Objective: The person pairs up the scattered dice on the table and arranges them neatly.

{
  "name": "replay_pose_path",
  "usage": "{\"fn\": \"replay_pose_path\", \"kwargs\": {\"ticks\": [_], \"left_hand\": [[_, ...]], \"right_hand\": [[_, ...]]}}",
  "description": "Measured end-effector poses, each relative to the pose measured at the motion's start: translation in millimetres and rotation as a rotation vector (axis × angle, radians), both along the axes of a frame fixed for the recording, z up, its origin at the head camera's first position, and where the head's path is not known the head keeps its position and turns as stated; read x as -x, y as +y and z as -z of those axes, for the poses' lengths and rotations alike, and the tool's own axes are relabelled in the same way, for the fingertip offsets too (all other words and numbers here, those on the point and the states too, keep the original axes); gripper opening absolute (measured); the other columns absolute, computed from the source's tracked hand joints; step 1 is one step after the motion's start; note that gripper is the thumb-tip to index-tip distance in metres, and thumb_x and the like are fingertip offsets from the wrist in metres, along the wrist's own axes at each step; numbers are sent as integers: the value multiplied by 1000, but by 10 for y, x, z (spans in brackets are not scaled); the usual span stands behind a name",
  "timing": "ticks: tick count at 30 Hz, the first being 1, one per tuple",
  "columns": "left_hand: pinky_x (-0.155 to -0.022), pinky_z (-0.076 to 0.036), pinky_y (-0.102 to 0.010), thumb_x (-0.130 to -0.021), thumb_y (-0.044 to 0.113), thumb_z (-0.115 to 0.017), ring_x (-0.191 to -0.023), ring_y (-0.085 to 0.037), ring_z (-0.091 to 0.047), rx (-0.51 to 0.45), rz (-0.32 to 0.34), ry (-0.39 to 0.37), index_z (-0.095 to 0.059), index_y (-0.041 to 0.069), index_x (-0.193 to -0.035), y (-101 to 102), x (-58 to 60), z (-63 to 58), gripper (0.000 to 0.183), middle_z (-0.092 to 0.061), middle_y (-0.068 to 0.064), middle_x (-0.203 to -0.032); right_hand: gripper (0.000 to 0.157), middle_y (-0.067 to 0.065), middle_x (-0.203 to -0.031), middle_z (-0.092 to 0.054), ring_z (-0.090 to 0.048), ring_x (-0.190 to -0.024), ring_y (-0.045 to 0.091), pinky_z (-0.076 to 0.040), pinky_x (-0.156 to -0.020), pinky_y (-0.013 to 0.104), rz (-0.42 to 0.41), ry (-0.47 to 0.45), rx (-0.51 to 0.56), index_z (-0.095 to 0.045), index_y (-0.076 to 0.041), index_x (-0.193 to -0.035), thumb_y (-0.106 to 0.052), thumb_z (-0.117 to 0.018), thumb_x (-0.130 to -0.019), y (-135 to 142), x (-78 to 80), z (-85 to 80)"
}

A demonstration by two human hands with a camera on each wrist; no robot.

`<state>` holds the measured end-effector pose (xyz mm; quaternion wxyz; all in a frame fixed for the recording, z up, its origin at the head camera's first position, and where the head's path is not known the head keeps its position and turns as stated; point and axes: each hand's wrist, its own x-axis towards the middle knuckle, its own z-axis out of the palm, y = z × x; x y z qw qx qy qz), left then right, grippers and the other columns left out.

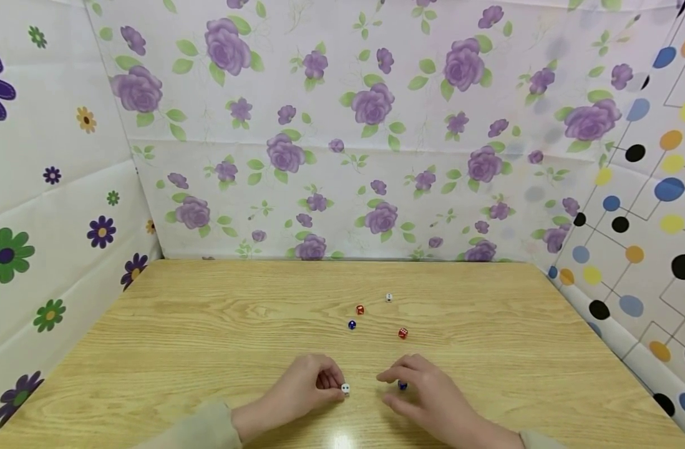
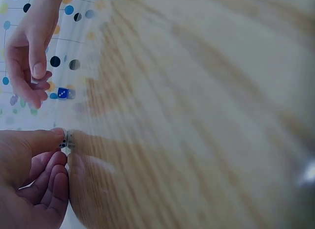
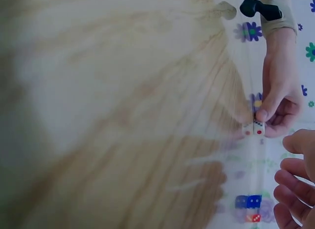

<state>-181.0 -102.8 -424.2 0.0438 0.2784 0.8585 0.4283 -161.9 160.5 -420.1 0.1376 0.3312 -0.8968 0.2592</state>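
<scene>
In the head view my left hand (image 1: 307, 388) pinches a small white die (image 1: 345, 389) between thumb and forefinger, low over the wooden table (image 1: 219, 324). The left wrist view shows the white die (image 2: 64, 138) at the thumb tip, its far side covered by the fingers. My right hand (image 1: 427, 396) is spread to the right of it, thumb and fingers apart. A blue die (image 1: 402, 385) lies between them, partly covered by the forefinger in the head view. From the left wrist, that blue die (image 2: 63, 93) shows just beyond the right fingertips.
Farther back on the table lie another blue die (image 1: 352, 325), a red die (image 1: 360, 310), a second red die (image 1: 403, 333) and another white die (image 1: 389, 298). A flowered cloth (image 1: 331, 187) hangs behind the table, with patterned cloths at both sides.
</scene>
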Motion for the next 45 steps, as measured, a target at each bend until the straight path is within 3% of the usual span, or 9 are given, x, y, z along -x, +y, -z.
{"fn": "replay_pose_path", "kwargs": {"ticks": [6, 17, 34, 45], "left_hand": [[-61, -48, -15, -82, 17, -81, -67, 6, -53, 3, 15, 4, -71, 10, -84, 52, -18, 13, 12, -67, 4, -80], [-62, -49, -15, -83, 13, -80, -67, 6, -54, 19, 12, 6, -70, 10, -84, 60, 16, 25, 10, -66, 6, -80], [-62, -50, -15, -82, 13, -80, -68, 7, -54, -7, 20, 20, -70, 9, -84, 53, 12, 52, 11, -68, 3, -80], [-62, -49, -14, -82, 15, -80, -67, 7, -54, 0, 34, 6, -71, 10, -85, 51, -35, 25, 10, -68, 5, -80]], "right_hand": [[16, -17, -97, -66, -54, -85, 1, -50, -72, 17, -28, -14, -17, -75, -24, -101, -27, -77, -86, -51, 27, 1], [11, -19, -91, -69, -54, -87, -1, -48, -77, 23, -35, 66, -73, -76, -28, -95, -32, -78, -85, -233, 132, 7], [5, -21, -86, -69, -49, -80, -1, -42, -72, 16, -83, -62, -77, -76, -30, -88, -30, -79, -84, -364, 224, 48], [8, -23, -83, -66, -48, -80, -3, -42, -73, 18, -95, -114, -78, -74, -32, -86, -34, -81, -82, -377, 209, 49]]}}
